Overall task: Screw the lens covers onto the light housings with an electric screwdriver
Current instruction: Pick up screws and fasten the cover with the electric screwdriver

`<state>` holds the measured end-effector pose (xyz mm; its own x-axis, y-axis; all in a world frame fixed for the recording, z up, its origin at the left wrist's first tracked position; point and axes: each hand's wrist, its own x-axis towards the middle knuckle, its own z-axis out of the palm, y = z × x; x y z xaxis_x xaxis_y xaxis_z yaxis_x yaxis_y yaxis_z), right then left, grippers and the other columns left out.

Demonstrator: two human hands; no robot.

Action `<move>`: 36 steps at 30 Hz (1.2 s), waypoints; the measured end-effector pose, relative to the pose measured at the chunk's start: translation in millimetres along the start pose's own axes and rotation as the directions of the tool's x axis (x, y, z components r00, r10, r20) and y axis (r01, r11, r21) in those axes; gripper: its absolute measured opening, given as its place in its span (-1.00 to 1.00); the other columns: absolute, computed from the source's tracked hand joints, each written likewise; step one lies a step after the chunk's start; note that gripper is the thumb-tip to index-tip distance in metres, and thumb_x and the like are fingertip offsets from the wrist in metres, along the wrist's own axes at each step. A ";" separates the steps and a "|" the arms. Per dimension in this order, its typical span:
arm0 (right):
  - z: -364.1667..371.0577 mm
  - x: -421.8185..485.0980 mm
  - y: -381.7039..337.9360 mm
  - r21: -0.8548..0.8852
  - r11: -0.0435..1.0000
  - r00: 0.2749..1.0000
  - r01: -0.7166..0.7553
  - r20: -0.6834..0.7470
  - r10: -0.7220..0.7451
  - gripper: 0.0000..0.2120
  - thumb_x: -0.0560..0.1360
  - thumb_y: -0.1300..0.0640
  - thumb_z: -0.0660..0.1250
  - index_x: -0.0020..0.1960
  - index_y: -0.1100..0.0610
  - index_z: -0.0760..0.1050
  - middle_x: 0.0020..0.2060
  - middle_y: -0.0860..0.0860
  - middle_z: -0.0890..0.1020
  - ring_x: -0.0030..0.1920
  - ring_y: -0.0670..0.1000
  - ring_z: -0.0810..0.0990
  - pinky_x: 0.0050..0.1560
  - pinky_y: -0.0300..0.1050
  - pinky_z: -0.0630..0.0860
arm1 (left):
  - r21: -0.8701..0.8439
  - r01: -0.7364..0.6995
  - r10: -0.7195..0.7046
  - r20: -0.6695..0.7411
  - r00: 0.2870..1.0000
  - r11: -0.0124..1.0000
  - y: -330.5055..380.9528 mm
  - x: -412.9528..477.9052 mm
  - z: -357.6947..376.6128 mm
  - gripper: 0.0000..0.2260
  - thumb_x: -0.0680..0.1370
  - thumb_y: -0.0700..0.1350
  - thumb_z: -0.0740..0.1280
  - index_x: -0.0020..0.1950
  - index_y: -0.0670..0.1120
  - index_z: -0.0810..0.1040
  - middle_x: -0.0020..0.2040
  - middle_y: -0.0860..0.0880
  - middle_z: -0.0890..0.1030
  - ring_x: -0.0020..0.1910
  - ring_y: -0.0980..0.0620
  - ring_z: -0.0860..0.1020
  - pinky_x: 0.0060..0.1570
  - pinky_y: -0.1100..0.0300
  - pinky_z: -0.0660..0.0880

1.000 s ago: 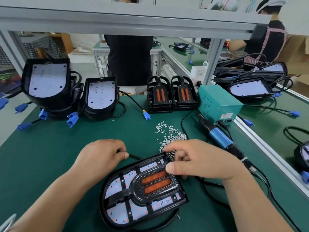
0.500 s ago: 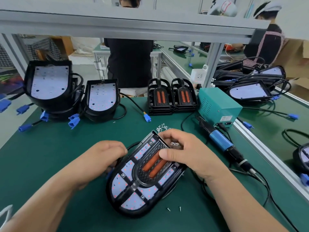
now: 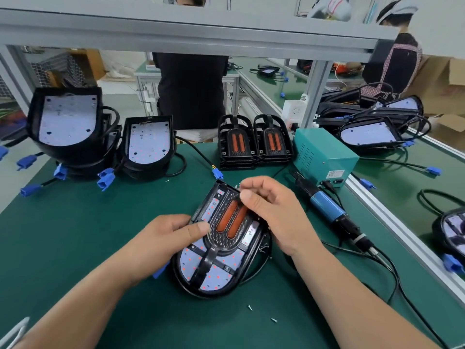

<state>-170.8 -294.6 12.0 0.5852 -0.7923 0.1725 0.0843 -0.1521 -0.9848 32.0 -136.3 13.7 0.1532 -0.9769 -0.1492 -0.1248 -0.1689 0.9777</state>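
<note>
Blue electric screwdriver (image 3: 327, 207) just right of housing (image 3: 214, 269), beside teal box (image 3: 324, 157)

A green tabletop (image 3: 75, 235) lies in front. A grey metal shelf (image 3: 176, 28) runs across above it, on a grey post (image 3: 315, 94). Another green tabletop (image 3: 402, 187) is on the right. Behind stand a person in black (image 3: 191, 86) and a person in a cap (image 3: 400, 59). Brown boxes (image 3: 442, 81) sit far right. The floor (image 3: 120, 102) is pale.
</note>
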 end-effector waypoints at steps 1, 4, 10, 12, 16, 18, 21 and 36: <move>-2.2 -0.8 -2.0 -0.034 0.999 0.999 0.035 -0.017 -0.036 -0.74 0.53 0.02 0.49 0.18 0.07 0.65 0.07 -0.01 0.75 0.09 -0.02 0.71 0.16 -0.12 0.63 | -0.033 0.012 -0.013 -0.020 1.000 0.999 -0.8 0.5 -0.7 -0.57 0.51 0.21 0.47 0.07 -0.15 0.72 0.07 -0.20 0.76 0.10 -0.25 0.73 0.21 -0.18 0.63; -13.6 -4.6 -10.3 -0.205 0.969 0.979 0.138 -0.117 -0.165 -0.80 0.57 -0.04 0.46 0.15 0.00 0.63 0.05 -0.09 0.71 0.08 -0.09 0.67 0.15 -0.24 0.54 | -0.151 0.019 -0.032 -0.087 0.996 0.988 -2.6 1.6 -7.0 -0.54 0.54 0.21 0.45 0.13 -0.18 0.73 0.12 -0.28 0.73 0.14 -0.37 0.69 0.17 -0.16 0.65; -16.6 -13.9 -21.5 -0.257 0.964 0.991 0.060 -0.104 -0.090 -0.61 0.52 -0.39 0.33 -0.03 -0.07 0.59 -0.16 -0.01 0.70 -0.22 -0.13 0.61 -0.14 -0.34 0.53 | -0.436 -0.050 -0.077 -0.270 0.960 0.899 3.1 7.8 -2.7 -0.65 0.54 0.25 0.41 -0.03 -0.02 0.78 -0.16 -0.06 0.74 -0.35 0.00 0.62 -0.32 0.20 0.53; -3.6 -15.3 -12.5 -0.222 0.974 0.999 -0.033 -0.036 0.026 -0.58 0.54 -0.43 0.30 0.10 -0.11 0.60 -0.07 -0.11 0.74 -0.19 -0.18 0.66 -0.14 -0.38 0.52 | -0.547 -0.096 -0.076 -0.284 0.956 0.832 5.8 8.1 1.5 -0.70 0.52 0.23 0.40 -0.21 0.03 0.70 -0.37 0.06 0.53 -0.53 0.11 0.32 -0.56 0.31 0.26; 13.4 -14.5 0.8 -0.314 0.936 0.986 -0.157 0.001 0.166 -0.61 0.64 -0.30 0.30 0.33 -0.09 0.54 0.09 -0.17 0.70 -0.02 -0.22 0.64 0.10 -0.23 0.54 | -0.671 -0.126 -0.014 -0.199 0.980 0.731 13.3 2.2 8.3 -0.64 0.62 0.21 0.32 -0.28 0.05 0.59 -0.42 0.10 0.39 -0.51 0.11 0.24 -0.59 0.29 0.24; 14.8 -14.2 1.4 -0.383 0.911 0.986 -0.153 0.000 0.166 -0.65 0.64 -0.29 0.32 0.26 -0.07 0.54 -0.02 -0.19 0.68 -0.13 -0.22 0.62 0.02 -0.17 0.53 | -0.666 -0.137 0.024 -0.176 0.984 0.733 14.9 0.2 11.1 -0.64 0.64 0.22 0.30 -0.28 0.07 0.57 -0.41 0.10 0.34 -0.46 0.09 0.19 -0.57 0.26 0.21; 17.6 -16.4 -0.9 -0.306 0.942 0.985 -0.136 0.062 0.162 -0.65 0.57 -0.36 0.30 0.07 -0.09 0.54 -0.23 -0.16 0.62 -0.32 -0.16 0.65 -0.28 -0.20 0.56 | -0.682 -0.147 0.057 -0.153 0.987 0.717 15.1 1.0 15.4 -0.67 0.58 0.25 0.39 -0.24 0.06 0.54 -0.34 0.05 0.29 -0.43 0.07 0.16 -0.56 0.24 0.22; 10.7 2.7 -8.8 0.409 0.908 0.962 0.092 -0.272 0.025 -0.70 0.59 -0.11 0.43 0.14 0.11 0.59 0.06 0.09 0.69 0.02 0.11 0.73 0.03 0.03 0.60 | -0.427 -0.157 0.053 -0.245 0.968 0.890 11.6 6.4 38.9 -0.59 0.65 0.19 0.32 0.23 -0.10 0.73 0.17 -0.20 0.73 0.15 -0.18 0.73 0.05 0.08 0.68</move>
<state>-161.3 -289.1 20.9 0.3458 -0.9267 0.1473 0.4602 0.0307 -0.8873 -6.7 -149.7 18.4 0.3818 -0.9225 -0.0563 0.2836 0.0589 0.9571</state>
